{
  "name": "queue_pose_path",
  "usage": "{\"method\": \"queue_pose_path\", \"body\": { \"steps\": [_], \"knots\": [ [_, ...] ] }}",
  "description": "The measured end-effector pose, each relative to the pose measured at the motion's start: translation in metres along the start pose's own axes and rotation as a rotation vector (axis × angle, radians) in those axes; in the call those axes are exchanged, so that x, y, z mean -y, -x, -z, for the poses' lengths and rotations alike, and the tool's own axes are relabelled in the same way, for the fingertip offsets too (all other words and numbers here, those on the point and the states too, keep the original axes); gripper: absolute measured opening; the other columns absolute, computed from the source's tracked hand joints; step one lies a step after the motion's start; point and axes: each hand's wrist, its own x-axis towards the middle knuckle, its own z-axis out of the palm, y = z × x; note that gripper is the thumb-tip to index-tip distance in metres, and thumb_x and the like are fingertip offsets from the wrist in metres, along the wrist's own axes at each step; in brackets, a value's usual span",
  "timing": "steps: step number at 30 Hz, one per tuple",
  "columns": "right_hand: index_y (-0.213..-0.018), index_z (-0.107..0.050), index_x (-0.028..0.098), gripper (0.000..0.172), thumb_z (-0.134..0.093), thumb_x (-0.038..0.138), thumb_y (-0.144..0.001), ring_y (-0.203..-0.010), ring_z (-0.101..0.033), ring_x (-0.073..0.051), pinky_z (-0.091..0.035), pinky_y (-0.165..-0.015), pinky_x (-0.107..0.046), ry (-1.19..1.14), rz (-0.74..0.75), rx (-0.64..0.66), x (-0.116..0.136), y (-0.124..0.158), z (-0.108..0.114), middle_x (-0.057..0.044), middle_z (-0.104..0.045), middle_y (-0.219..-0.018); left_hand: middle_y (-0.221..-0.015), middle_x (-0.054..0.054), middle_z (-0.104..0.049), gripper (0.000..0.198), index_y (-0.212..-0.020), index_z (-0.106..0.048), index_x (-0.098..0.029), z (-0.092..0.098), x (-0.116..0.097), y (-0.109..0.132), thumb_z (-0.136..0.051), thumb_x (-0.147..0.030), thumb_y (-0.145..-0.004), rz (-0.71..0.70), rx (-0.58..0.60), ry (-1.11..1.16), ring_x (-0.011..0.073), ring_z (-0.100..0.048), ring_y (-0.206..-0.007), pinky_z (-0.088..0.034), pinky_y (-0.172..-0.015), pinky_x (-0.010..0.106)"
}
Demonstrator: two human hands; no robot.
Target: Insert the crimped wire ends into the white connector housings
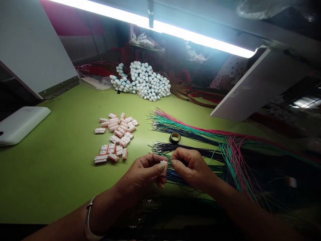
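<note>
My left hand (144,172) pinches a white and orange connector housing (164,168) between thumb and fingers, above the wires at the table's near side. Close to its right, my right hand (189,167) is closed in a pinch, its fingertips beside the housing. What those fingertips hold, if anything, is too small to make out. Several more connector housings (117,129) of the same kind lie scattered on the green table left of my hands. Bundles of wires with metal tips, among them dark wires (185,147) and pink and green wires (180,124), stretch rightward behind and under my right hand.
A roll of black tape (175,138) lies between wire bundles on the green table (70,140). At the back sits a heap of white connectors (147,80) on wires. A white case (23,125) is at the left edge. A lamp (195,35) hangs overhead.
</note>
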Motion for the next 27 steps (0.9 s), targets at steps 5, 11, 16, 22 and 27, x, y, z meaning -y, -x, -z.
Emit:
{"method": "queue_pose_path", "body": {
  "steps": [5,11,16,22,27],
  "knots": [
    [-0.073,-0.054,0.016,0.012,-0.052,0.015,-0.085,-0.056,-0.042,-0.009,-0.034,-0.052,-0.021,0.027,0.081,-0.054,-0.004,0.006,-0.01,0.004,-0.049,-0.062,-0.066,0.001,-0.063,0.018,-0.09,-0.069,-0.015,0.0,0.0,0.001,-0.077,-0.025,-0.077,-0.008,0.01,-0.03,0.0113,-0.06,-0.057,-0.051,-0.051,0.022],
    [-0.073,-0.055,0.016,0.013,-0.053,0.019,-0.086,-0.056,-0.043,-0.009,-0.035,-0.052,-0.022,-0.026,0.074,-0.12,-0.007,0.006,-0.017,0.003,-0.051,-0.062,-0.066,0.001,-0.064,0.017,-0.088,-0.068,-0.015,0.001,-0.002,0.0,-0.077,-0.024,-0.077,-0.031,0.006,-0.034,0.011,-0.06,-0.056,-0.05,-0.051,0.021],
    [-0.071,-0.053,0.017,0.014,-0.054,0.02,-0.085,-0.054,-0.038,-0.009,-0.032,-0.049,-0.021,-0.098,0.022,-0.123,-0.006,0.001,-0.017,0.004,-0.047,-0.06,-0.067,0.001,-0.063,0.014,-0.092,-0.068,-0.014,0.004,-0.001,-0.001,-0.073,-0.022,-0.082,0.032,0.011,0.045,0.0089,-0.059,-0.057,-0.049,-0.052,0.018],
    [-0.068,-0.05,0.017,0.016,-0.056,0.017,-0.083,-0.054,-0.036,-0.008,-0.03,-0.049,-0.02,-0.088,0.041,-0.106,0.0,-0.002,-0.014,0.005,-0.045,-0.06,-0.066,0.001,-0.061,0.015,-0.09,-0.068,-0.013,0.001,-0.003,0.001,-0.075,-0.02,-0.079,0.033,-0.008,0.084,0.0095,-0.058,-0.056,-0.049,-0.051,0.019],
    [-0.08,-0.062,0.016,0.018,-0.058,0.03,-0.089,-0.059,-0.047,-0.009,-0.038,-0.054,-0.02,0.064,0.071,-0.02,-0.01,-0.022,0.006,0.003,-0.056,-0.067,-0.072,0.002,-0.063,0.021,-0.094,-0.068,-0.014,-0.001,-0.008,0.001,-0.078,-0.017,-0.075,0.037,-0.088,0.14,0.0104,-0.061,-0.061,-0.051,-0.055,0.02]
  ]
}}
